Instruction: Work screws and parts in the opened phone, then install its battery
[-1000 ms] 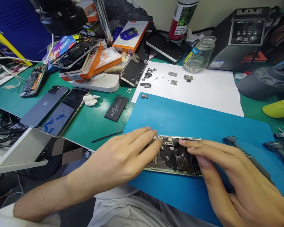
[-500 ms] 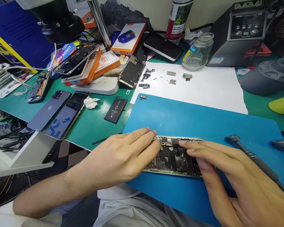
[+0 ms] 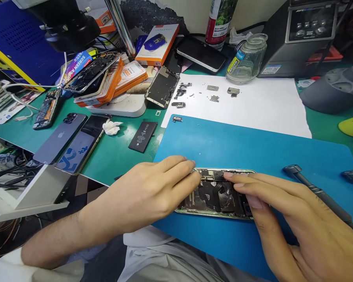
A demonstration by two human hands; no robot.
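From afar, through the head camera, I am seeing an opened phone (image 3: pixel 213 196) lying on the near part of a blue mat (image 3: pixel 253 145), its dark insides facing up, its long side running left to right; both bare hands are meeting over it.

The left hand (image 3: pixel 155 190) is covering the phone's left end, fingers bent and bunched together, tips reaching the far edge; I am not able to tell whether it is gripping or only pressing. The right hand (image 3: pixel 294 211) is coming in over the right end, fingers stretched and thumb bent beneath; its forefinger is touching a strip of board along the far side; the hidden undersides are leaving me unable to tell whether it is pinching anything.

Beyond the right hand, a dark tool (image 3: pixel 320 192) is lying aslant on the mat; a small part (image 3: pixel 177 119) is sitting at the mat's far left corner; behind, white paper (image 3: pixel 261 113) is bearing loose metal pieces (image 3: pixel 214 99).

On the green table (image 3: pixel 114 160) to the left, a black battery (image 3: pixel 143 136) is lying near the mat; farther left, a tissue (image 3: pixel 112 127) is resting beside two phones (image 3: pixel 60 139); at the back, a clear jar (image 3: pixel 247 60) is standing in front of a bottle (image 3: pixel 219 23).
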